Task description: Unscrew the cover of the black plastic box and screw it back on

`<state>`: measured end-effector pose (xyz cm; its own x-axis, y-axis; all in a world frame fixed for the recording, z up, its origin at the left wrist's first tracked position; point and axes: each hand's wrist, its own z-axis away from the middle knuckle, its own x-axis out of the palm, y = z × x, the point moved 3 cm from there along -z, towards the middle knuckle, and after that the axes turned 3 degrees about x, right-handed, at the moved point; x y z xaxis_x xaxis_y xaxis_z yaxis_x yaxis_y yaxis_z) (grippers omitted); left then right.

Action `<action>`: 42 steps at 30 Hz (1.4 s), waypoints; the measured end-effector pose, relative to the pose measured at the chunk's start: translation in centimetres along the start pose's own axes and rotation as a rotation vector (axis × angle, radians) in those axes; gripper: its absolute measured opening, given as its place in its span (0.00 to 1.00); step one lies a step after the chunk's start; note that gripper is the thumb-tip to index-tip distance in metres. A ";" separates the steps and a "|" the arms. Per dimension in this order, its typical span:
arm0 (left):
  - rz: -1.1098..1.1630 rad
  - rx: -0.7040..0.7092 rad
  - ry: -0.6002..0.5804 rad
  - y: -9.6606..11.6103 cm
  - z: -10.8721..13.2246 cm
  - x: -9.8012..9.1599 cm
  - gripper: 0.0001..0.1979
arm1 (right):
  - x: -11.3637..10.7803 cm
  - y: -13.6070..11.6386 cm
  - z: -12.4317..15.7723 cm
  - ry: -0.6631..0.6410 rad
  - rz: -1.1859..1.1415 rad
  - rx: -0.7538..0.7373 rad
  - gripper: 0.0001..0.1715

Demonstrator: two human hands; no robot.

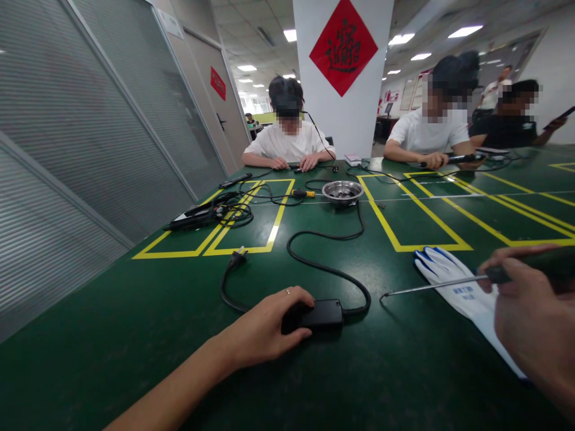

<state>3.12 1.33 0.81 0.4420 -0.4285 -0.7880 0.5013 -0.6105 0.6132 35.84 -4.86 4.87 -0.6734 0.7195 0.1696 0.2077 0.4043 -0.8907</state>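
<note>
The left hand (267,323) grips a box (327,313), a bowl (342,202) beyond, a glove (458,299) rightward (partly behind the right hand (530,302) clasping a screwdriver (497,275)).

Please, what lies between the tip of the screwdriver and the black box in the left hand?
In the head view, from the black box: a bend of the black cord, then a strip of green table up to the screwdriver.
</note>
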 end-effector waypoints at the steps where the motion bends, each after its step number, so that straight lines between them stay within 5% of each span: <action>1: 0.029 -0.014 0.009 -0.3 -0.1 0.3 0.18 | 0.0 -0.1 -0.1 -0.007 -0.027 0.006 0.07; 8: 0.191 -0.053 0.089 -0.7 -0.7 1.5 0.22 | 0.6 1.0 0.1 -0.087 -0.248 0.133 0.08; 18: 0.160 -0.090 0.089 -0.9 -0.6 1.6 0.25 | 2.6 1.6 5.5 -0.262 -0.138 0.402 0.14; 38: 0.120 -0.030 0.065 -0.5 -0.3 1.0 0.27 | 2.4 2.3 5.8 -0.328 -0.132 0.366 0.18; 42: 0.161 0.100 0.055 0.1 -0.3 0.3 0.14 | 2.3 2.8 5.9 -0.350 -0.124 0.376 0.18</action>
<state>3.48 1.35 0.63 0.5517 -0.4905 -0.6746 0.3458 -0.6015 0.7201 30.71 -5.38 0.32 -0.8869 0.4214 0.1891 -0.1137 0.1976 -0.9737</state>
